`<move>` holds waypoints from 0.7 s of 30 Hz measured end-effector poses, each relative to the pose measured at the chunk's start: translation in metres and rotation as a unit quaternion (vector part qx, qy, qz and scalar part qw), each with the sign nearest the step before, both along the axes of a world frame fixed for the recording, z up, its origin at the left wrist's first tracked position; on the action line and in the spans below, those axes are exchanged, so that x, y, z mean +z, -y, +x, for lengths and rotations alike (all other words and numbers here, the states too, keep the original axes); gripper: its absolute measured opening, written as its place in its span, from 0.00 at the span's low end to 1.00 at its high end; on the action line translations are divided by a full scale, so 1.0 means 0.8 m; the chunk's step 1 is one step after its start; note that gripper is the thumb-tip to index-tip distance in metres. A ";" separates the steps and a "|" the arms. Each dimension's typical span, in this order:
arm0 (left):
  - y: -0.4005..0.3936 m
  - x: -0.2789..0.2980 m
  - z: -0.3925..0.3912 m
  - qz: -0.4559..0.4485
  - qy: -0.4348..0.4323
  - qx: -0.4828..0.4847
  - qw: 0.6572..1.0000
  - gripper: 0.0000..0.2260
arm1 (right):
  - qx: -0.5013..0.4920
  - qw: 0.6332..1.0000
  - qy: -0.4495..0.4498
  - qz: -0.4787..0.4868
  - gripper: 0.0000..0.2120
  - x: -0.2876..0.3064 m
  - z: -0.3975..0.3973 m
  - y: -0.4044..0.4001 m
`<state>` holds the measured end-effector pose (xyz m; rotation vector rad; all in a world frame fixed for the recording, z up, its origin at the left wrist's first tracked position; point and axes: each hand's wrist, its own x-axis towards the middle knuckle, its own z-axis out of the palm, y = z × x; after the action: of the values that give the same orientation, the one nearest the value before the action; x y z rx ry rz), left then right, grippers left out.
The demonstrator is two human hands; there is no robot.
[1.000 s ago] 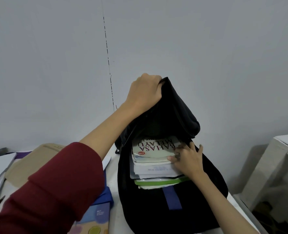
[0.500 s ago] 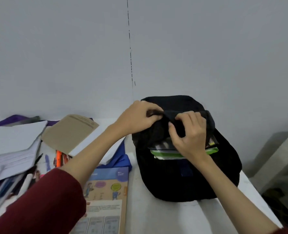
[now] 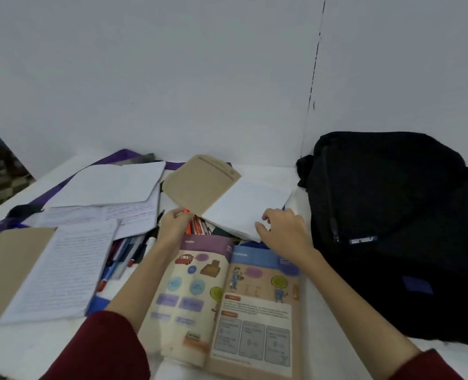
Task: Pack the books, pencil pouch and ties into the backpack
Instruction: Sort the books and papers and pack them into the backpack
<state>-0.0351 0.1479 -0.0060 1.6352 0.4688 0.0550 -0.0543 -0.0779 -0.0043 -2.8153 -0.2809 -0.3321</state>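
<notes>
Far left on the surface [image 3: 304, 171]: an open handwritten notebook [image 3: 60, 272], loose pens [image 3: 125, 256] beside it, white sheets behind. Centre: left hand [image 3: 172, 229] with fingers curled at the near corner of the brown-covered exercise book [image 3: 202, 185], apparently pinching it, grip not fully visible; right hand [image 3: 285, 229], fingers loosely bent and holding nothing, touches the near edge of the same book's white page [image 3: 249, 207], which lies open directly ahead of both hands, long axis running left-right, above the colourful open workbook [image 3: 227, 297]. Right: black backpack [image 3: 391, 229] lies just beside the right arm, so that arm looks nearer for loading.
</notes>
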 end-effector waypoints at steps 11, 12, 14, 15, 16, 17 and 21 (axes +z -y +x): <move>-0.031 0.000 0.077 -0.263 -0.016 -0.005 0.965 0.12 | -0.251 0.909 -0.153 0.297 0.13 -0.031 0.062 -0.014; -0.032 0.002 0.083 -0.230 0.000 -0.036 0.973 0.15 | -0.262 0.893 -0.151 0.332 0.10 -0.032 0.068 -0.014; -0.032 0.009 0.090 -0.146 0.018 -0.119 0.982 0.18 | -0.282 0.855 -0.144 0.410 0.12 -0.032 0.076 -0.017; -0.029 0.013 0.090 -0.094 0.022 -0.165 0.982 0.18 | -0.294 0.834 -0.144 0.445 0.13 -0.031 0.078 -0.018; -0.029 0.014 0.094 -0.024 0.029 -0.216 0.976 0.16 | -0.310 0.812 -0.144 0.473 0.14 -0.031 0.080 -0.021; -0.029 0.012 0.095 0.068 0.038 -0.268 0.960 0.14 | -0.323 0.795 -0.149 0.491 0.15 -0.030 0.080 -0.023; -0.029 -0.006 0.119 0.326 0.057 -0.343 0.879 0.14 | -0.346 0.762 -0.145 0.528 0.20 -0.024 0.083 -0.028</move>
<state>0.0599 0.1707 -0.0109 2.3665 -0.2847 -0.2474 0.0118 -0.0556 -0.0237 -1.6640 0.8022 -0.1124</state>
